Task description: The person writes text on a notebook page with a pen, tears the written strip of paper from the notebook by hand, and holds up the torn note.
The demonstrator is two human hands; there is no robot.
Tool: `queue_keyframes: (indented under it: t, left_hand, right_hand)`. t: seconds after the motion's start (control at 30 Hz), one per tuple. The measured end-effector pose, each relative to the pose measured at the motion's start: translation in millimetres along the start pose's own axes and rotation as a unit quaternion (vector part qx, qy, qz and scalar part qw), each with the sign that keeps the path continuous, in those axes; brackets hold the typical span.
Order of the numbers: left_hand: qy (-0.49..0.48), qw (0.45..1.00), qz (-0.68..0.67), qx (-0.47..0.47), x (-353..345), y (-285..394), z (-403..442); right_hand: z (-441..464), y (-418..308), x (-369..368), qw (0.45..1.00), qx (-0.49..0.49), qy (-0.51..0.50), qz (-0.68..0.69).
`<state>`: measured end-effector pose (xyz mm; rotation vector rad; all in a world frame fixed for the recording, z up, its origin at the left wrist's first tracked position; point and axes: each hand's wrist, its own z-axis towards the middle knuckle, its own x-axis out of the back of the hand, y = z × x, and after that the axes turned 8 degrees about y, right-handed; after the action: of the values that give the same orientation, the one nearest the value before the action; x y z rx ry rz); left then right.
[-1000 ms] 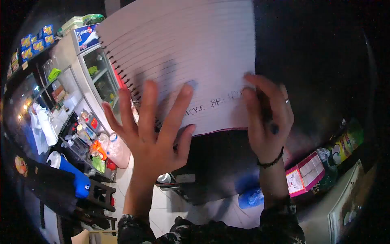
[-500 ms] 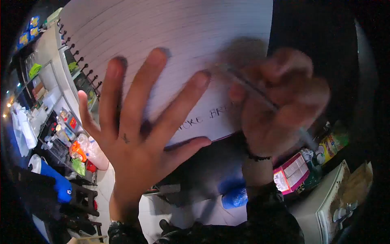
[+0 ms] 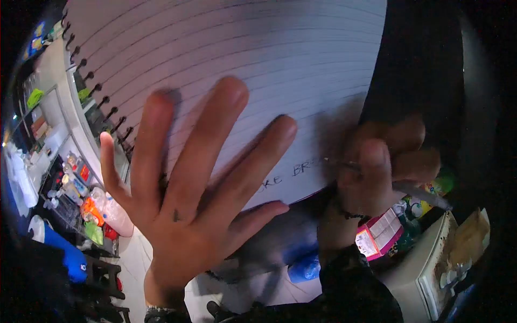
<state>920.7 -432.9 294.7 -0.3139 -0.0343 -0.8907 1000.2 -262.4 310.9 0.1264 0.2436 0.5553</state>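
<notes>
A lined spiral notebook (image 3: 301, 59) fills the upper middle of the head view, its wire binding along the left side. My left hand (image 3: 186, 207) lies over the lower page with fingers spread wide, holding nothing. Pinched in my right hand (image 3: 371, 175) is a slim pen (image 3: 423, 194), its tip at the end of dark handwritten capitals (image 3: 304, 168) near the page's bottom edge. Part of the lettering is hidden behind my left hand, and the letters by the pen tip are in shadow.
Shelves with bottles (image 3: 72, 180) and bags run along the left, near a blue container (image 3: 64, 253). On the lower right are a pink box (image 3: 379, 234) and a white appliance (image 3: 431, 277). Below the page, a blue object (image 3: 304, 269) stands on the tiled floor.
The pen tip has come down from above the lettering to the end of the written line. My right hand has turned and lowered. The view has shifted slightly; my left hand stays spread.
</notes>
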Motion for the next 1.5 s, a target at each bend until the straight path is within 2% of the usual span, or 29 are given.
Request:
queue_keyframes:
  t: [0.07, 0.17, 0.27, 0.37, 0.5, 0.7, 0.87, 0.97, 1.07, 1.17, 1.3, 1.33, 1.4, 1.43, 1.5]
  left_hand:
    - [-0.009, 1.000, -0.008, -0.007, 0.1, -1.1, -0.5]
    - [-0.003, 1.000, -0.009, -0.005, -0.3, 0.3, -1.2]
    - [-0.004, 1.000, -0.013, -0.004, 0.2, -0.1, -1.6]
    - [-0.007, 1.000, -0.015, -0.015, -0.1, -1.8, 0.1]
    - [0.003, 0.998, 0.046, -0.040, -0.5, -2.2, 3.0]
    - [0.017, 0.997, 0.033, -0.075, -2.3, -7.6, 5.4]
    - [0.011, 0.997, 0.027, -0.069, -1.8, -8.0, 5.9]
    - [0.003, 0.997, 0.011, -0.082, -2.0, -10.5, 6.9]
    - [0.007, 0.997, 0.024, -0.078, -0.8, -6.7, 7.8]
    - [0.003, 0.996, 0.018, -0.083, -0.4, -7.8, 9.2]
    - [0.010, 0.996, 0.033, -0.084, -4.0, -18.1, 8.4]
    - [0.030, 0.981, 0.057, -0.182, -11.5, -40.9, 4.6]
    - [0.049, 0.956, 0.078, -0.279, -11.8, -41.7, 4.7]
    - [0.035, 0.980, 0.047, -0.189, -4.9, -20.3, 8.2]
    - [0.021, 0.995, 0.017, -0.098, -6.1, -18.7, 8.9]
  right_hand:
    - [-1.0, -2.0, -0.3, 0.999, 0.019, 0.038, -0.026]
    - [1.0, -10.3, -2.5, 0.998, -0.046, 0.039, -0.029]
    - [-1.0, -9.5, -4.7, 0.999, -0.007, 0.035, -0.037]
    - [-2.6, -13.3, -6.5, 0.994, -0.065, 0.082, -0.017]
    - [0.3, -9.8, 0.5, 0.997, -0.022, 0.017, -0.069]
    - [2.5, -9.2, -2.0, 0.998, 0.001, -0.018, -0.066]
    - [3.1, -7.1, -2.7, 0.997, 0.031, -0.047, -0.060]
    - [3.8, -7.7, -4.8, 1.000, -0.001, -0.018, -0.024]
    - [6.5, -6.6, -3.4, 0.998, 0.008, -0.032, -0.045]
    - [4.3, -6.5, -1.3, 1.000, -0.009, -0.026, -0.007]
    - [8.3, -6.3, -1.8, 0.998, 0.017, -0.049, -0.029]
    - [7.9, -6.1, -2.0, 0.998, 0.013, -0.046, -0.033]
    - [7.4, -5.0, -1.9, 0.998, 0.015, -0.048, -0.031]
    - [7.7, -4.5, -1.4, 0.998, 0.018, -0.051, -0.028]
    - [8.5, -3.8, -1.2, 0.998, 0.026, -0.049, -0.021]
